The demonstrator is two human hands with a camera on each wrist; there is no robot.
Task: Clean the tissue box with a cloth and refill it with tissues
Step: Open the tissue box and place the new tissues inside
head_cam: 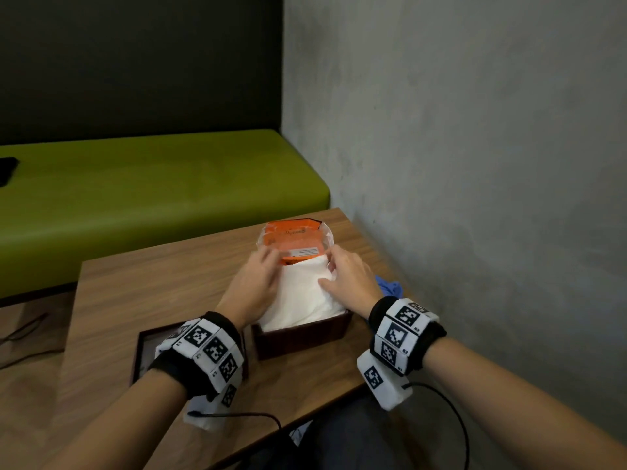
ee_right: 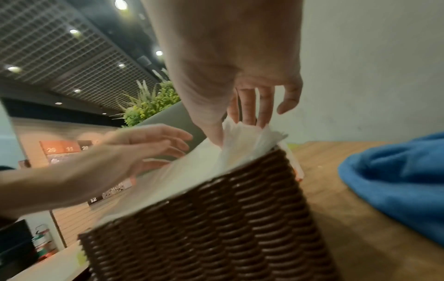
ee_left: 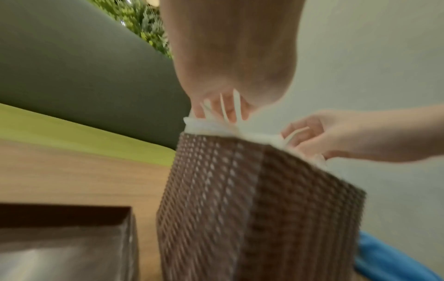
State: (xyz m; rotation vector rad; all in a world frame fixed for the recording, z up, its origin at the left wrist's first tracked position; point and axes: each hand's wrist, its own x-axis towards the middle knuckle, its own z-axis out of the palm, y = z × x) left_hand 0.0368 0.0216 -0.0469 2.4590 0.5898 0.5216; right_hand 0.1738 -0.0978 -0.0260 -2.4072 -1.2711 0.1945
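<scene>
A brown woven tissue box (head_cam: 302, 337) stands open on the wooden table (head_cam: 152, 283), with a white stack of tissues (head_cam: 302, 296) rising out of it. An orange and clear plastic wrapper (head_cam: 291, 239) still covers the stack's far end. My left hand (head_cam: 271, 257) lies along the stack's left side, fingers stretched loosely toward the wrapper's edge. My right hand (head_cam: 330, 269) is on the right side, thumb on the tissues, fingers pinching crumpled wrapper (ee_right: 250, 133) at the box's rim (ee_right: 204, 228). The blue cloth (head_cam: 390, 288) lies on the table just right of the box.
The box's dark lid (head_cam: 146, 351) lies upturned on the table at the left, close to my left wrist. A green bench (head_cam: 152, 188) runs behind the table and a grey wall (head_cam: 475, 164) closes the right side. Cables hang off the table's near edge.
</scene>
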